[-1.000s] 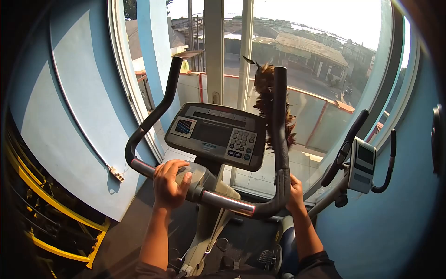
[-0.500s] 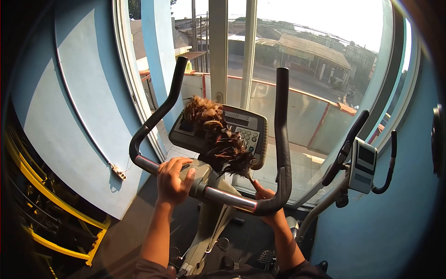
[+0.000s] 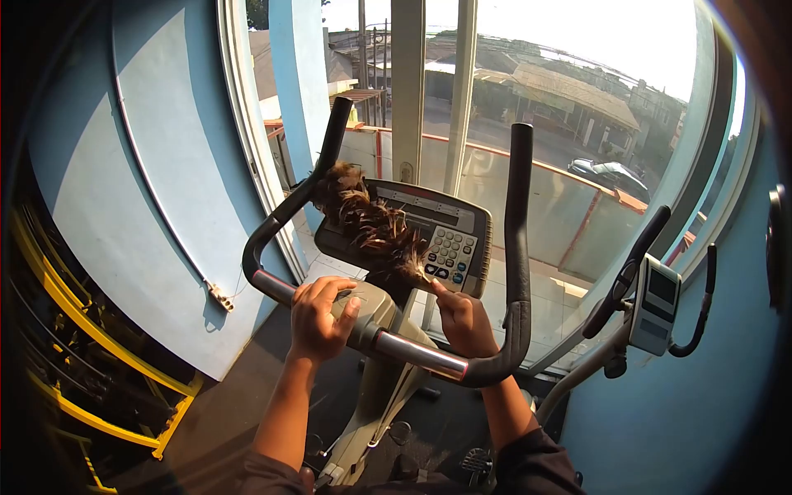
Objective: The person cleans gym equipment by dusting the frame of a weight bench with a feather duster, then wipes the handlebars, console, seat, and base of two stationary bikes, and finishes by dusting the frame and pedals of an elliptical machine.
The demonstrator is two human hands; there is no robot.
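My right hand (image 3: 467, 320) is closed around the thin handle end of a brown feather duster (image 3: 370, 221). The duster's feathers lie slantwise over the left part of the exercise bike's console (image 3: 450, 239), and their far tip reaches the left upright grip. Several keys stay visible to the right of the feathers. My left hand (image 3: 322, 318) grips the bike's handlebar (image 3: 422, 353) where it meets the grey centre housing (image 3: 371, 312), fingers over it and thumb apart. Part of the duster's handle is hidden in my right hand.
A second exercise machine with a small display (image 3: 656, 305) stands at the right by the blue wall. A yellow metal rack (image 3: 107, 346) is at the left. A power socket (image 3: 219, 297) hangs on the left wall. Behind the bike are glass doors and a balcony railing.
The feather duster has moved left and up across the console, uncovering more keys. My right hand has come forward past the handlebar. My left hand stays at the same spot on the bike.
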